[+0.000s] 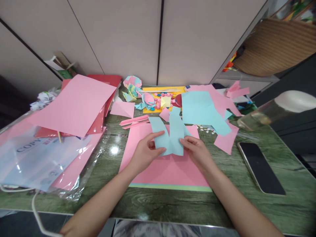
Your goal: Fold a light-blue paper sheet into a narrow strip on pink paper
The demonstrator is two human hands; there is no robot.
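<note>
Both hands pinch the blue paper cutout (174, 131) btw. them: left hand (145, 154) w/ fingers (159, 134) narrowed on its left edge, right hand (197, 153) closed on the lower right corner. It lies flat under them, on a pink sheet (168, 171) on the surface (283, 210). Looks feather-light, floppy, prob. creases & tears easily, so best gripped at both side edges, not by the thin cut arms beyond the fingers.

Two hands: left hand (145, 154), right hand (198, 153); one blue paper (173, 131) held; one phone (261, 168); one bottle (276, 110).
</note>
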